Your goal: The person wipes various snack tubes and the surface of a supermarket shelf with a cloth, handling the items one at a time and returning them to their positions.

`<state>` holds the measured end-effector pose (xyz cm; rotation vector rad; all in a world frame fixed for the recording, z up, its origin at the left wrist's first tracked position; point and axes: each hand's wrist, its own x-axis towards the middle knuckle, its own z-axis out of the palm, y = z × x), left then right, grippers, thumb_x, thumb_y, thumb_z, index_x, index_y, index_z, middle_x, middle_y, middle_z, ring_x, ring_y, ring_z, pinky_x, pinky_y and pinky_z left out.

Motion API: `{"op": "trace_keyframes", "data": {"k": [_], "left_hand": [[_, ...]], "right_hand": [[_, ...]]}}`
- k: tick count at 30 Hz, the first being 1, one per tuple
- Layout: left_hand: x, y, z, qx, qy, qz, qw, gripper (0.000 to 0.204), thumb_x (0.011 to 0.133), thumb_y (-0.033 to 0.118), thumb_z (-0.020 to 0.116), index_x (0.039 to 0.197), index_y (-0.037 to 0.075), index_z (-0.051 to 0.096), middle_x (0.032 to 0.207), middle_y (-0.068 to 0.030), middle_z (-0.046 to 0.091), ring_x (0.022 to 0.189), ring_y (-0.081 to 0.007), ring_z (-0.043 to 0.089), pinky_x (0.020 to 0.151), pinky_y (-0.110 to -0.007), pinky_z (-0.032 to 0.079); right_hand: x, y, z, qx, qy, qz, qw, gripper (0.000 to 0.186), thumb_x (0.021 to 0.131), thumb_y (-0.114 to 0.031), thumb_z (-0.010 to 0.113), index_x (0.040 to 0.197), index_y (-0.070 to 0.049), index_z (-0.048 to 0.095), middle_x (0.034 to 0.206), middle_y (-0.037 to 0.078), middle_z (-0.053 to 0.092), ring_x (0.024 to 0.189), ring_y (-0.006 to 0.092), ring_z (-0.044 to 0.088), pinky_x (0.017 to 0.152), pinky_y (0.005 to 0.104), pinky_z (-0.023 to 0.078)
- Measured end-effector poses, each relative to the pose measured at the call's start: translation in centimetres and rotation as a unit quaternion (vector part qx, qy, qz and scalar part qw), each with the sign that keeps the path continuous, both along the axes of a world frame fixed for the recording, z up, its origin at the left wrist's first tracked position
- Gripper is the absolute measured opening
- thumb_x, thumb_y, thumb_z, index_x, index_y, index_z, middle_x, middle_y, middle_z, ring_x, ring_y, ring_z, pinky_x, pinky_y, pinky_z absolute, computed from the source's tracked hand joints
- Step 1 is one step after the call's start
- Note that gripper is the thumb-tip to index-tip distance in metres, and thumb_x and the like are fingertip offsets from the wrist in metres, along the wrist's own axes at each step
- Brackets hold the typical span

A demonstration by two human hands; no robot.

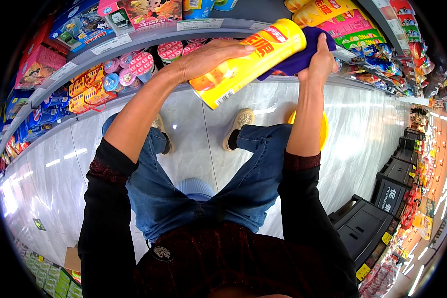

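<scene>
At 10 o'clock a blue box is showing printed cartoon figures; at 11 a pink box is sitting on the shelf, whose edge is carrying white price labels. Below, cups are wearing printed lids that are hiding their contents. Towards 12 o'clock the left hand is clamping round the canister, holding it above the floor. The yellow canister is tilting from 8 o'clock up to 2, displaying large red lettering, a snack picture and a barcode; its contents are staying hidden. At 1 the right hand, apart from the left, is gripping a purple cloth beside the canister's upper end. At 4, black crates are bearing yellow tags.
</scene>
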<state>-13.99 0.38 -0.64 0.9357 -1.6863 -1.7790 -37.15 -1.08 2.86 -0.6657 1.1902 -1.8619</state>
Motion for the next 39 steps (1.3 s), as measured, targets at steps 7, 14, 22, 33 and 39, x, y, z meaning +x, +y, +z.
{"op": "trace_keyframes", "data": {"k": [7, 14, 22, 33, 39], "left_hand": [[0.7, -0.1, 0.4, 0.076, 0.024, -0.034, 0.996, 0.063, 0.089, 0.056, 0.053, 0.117, 0.0, 0.057, 0.101, -0.0081, 0.065, 0.081, -0.0093, 0.064, 0.072, -0.022, 0.05], [1.7, 0.3, 0.9, 0.348, 0.211, -0.135, 0.903, 0.066, 0.091, 0.061, 0.044, 0.119, 0.002, 0.054, 0.094, -0.0174, 0.064, 0.064, -0.021, 0.067, 0.054, -0.032, 0.056], [1.6, 0.6, 1.2, 0.36, 0.212, -0.136, 0.898, 0.067, 0.09, 0.062, 0.043, 0.121, 0.003, 0.054, 0.089, -0.0182, 0.065, 0.064, -0.023, 0.068, 0.051, -0.034, 0.056], [1.1, -1.1, -0.5, -0.032, -0.037, -0.033, 0.998, 0.064, 0.088, 0.053, 0.057, 0.122, -0.001, 0.055, 0.099, -0.0075, 0.065, 0.082, -0.0095, 0.064, 0.07, -0.02, 0.049], [1.2, -1.1, -0.9, -0.04, -0.09, -0.048, 0.994, 0.069, 0.086, 0.055, 0.058, 0.126, -0.001, 0.053, 0.103, -0.0085, 0.063, 0.087, -0.0107, 0.061, 0.073, -0.023, 0.048]], "right_hand": [[1.8, 1.9, 0.5, -0.034, 0.095, 0.077, 0.992, 0.024, 0.093, -0.02, 0.06, 0.106, 0.001, 0.059, 0.101, 0.009, 0.064, 0.086, 0.0166, 0.063, 0.078, 0.0312, 0.054], [1.0, 1.6, -0.9, -0.134, 0.259, -0.016, 0.956, 0.02, 0.091, -0.018, 0.06, 0.095, 0.002, 0.063, 0.092, 0.007, 0.066, 0.081, 0.0134, 0.063, 0.073, 0.0282, 0.053], [1.7, 2.7, -0.2, -0.136, 0.17, 0.032, 0.975, 0.032, 0.095, -0.025, 0.054, 0.107, 0.004, 0.058, 0.104, 0.012, 0.064, 0.093, 0.0177, 0.063, 0.085, 0.0304, 0.051], [0.7, 2.0, -0.3, -0.104, 0.157, 0.215, 0.958, 0.036, 0.099, -0.023, 0.045, 0.115, 0.007, 0.055, 0.114, 0.021, 0.064, 0.101, 0.0208, 0.062, 0.09, 0.0305, 0.049], [1.1, 2.2, -0.2, -0.094, 0.147, 0.213, 0.961, 0.035, 0.099, -0.023, 0.045, 0.115, 0.006, 0.056, 0.113, 0.02, 0.064, 0.099, 0.0198, 0.063, 0.088, 0.0297, 0.05]]}}
